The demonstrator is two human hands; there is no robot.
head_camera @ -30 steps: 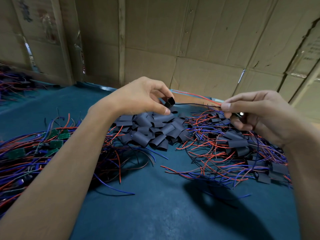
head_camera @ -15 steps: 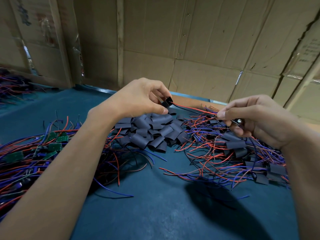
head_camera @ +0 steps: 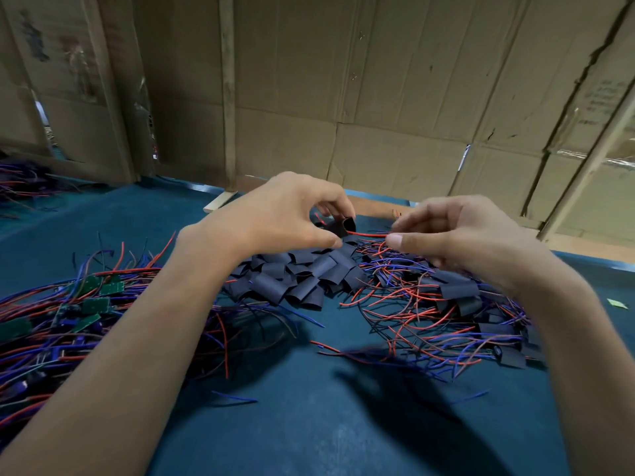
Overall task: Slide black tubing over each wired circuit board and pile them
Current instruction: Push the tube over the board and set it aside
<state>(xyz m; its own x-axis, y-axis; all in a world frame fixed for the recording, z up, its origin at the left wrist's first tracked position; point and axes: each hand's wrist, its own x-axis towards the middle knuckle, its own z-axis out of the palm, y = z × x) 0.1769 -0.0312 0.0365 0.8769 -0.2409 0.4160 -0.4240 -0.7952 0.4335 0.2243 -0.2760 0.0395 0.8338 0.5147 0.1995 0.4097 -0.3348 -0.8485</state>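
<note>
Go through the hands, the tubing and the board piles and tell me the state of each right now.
left hand: pinches tube piece
tube piece: held up, red wire running out
right hand: pinches the wires
loose tubing pile: heaped, empty
bare boards: unsleeved, tangled
sleeved boards: covered, piled

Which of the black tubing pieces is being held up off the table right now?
The tubing piece pinched in the left hand, red wire poking from its open end; the other loose ones lie heaped on the table.
</note>
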